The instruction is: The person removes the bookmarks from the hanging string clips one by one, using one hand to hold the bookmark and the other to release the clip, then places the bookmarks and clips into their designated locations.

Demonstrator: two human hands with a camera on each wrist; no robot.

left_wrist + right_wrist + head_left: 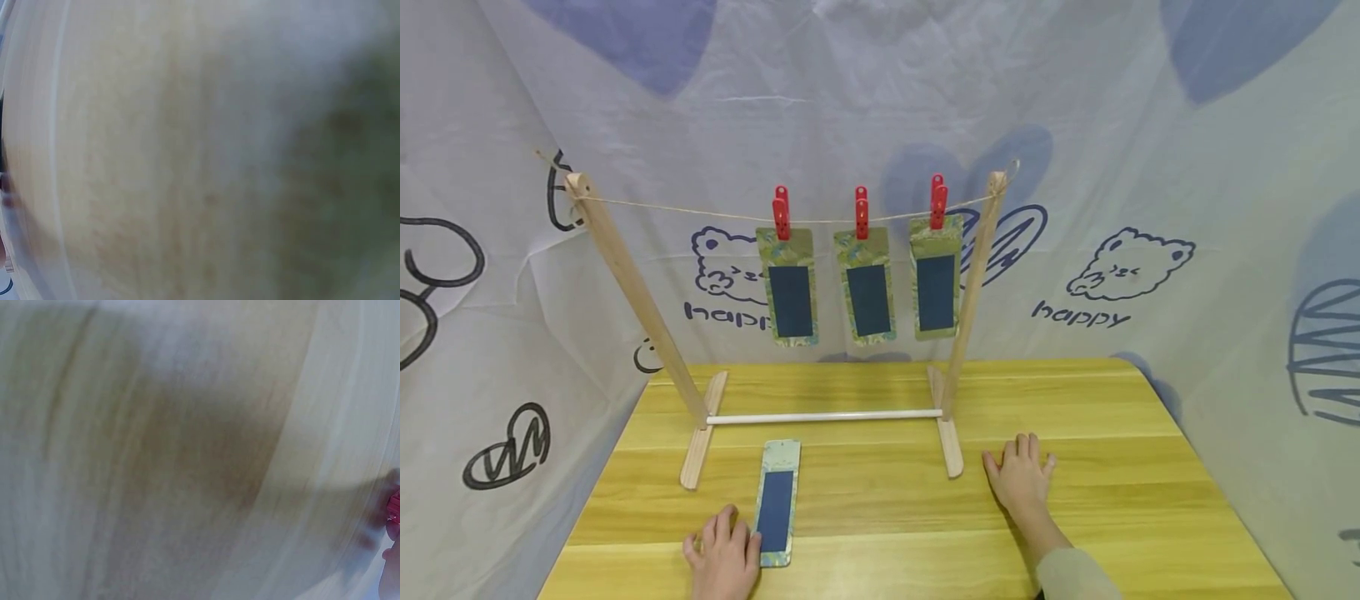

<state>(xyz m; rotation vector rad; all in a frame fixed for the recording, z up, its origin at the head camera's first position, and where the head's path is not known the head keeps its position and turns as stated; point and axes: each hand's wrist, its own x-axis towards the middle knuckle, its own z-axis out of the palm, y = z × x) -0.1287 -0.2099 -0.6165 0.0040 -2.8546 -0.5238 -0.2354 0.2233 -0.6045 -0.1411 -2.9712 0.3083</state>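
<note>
I find card (777, 504) flat, lower left-centre of frame; judge it light, stiff, easily creased, best pinched by long edges; left hand (724, 557) alongside, fingers apart; right hand (1024, 479), lower right, by red item (394, 505), grip I cannot tell

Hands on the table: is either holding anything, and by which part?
Left hand seems to hold nothing; it rests beside the flat card. Right hand: cannot be told; its wrist view shows a cut-off red object.
</note>
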